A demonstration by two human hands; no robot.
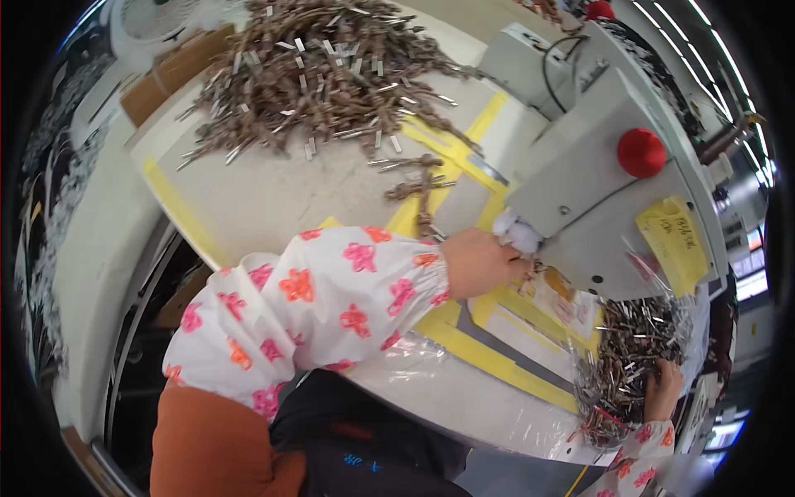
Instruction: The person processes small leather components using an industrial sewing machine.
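Observation:
My left hand point(479, 263) is at the grey machine point(592, 157), its fingers bent together beside a white wad of cloth point(517, 232) on the machine's front. Whatever the fingertips hold is hidden. Close to that wrist, a few bundled brown cords point(424, 195) with shiny tips lie on yellow tape. At the lower right, my right hand point(665, 388) rests on a heap of brown cords point(627, 352) inside clear plastic. Its fingers dip in among the cords, and their tips are out of sight. Flower-print sleeves cover both forearms.
A large pile of brown cords point(319, 74) with silvery tips covers the back of the white table point(240, 190). Yellow tape point(497, 364) marks the tabletop. A red knob point(641, 153) and a yellow note point(672, 240) are on the machine. A white fan point(157, 23) stands back left.

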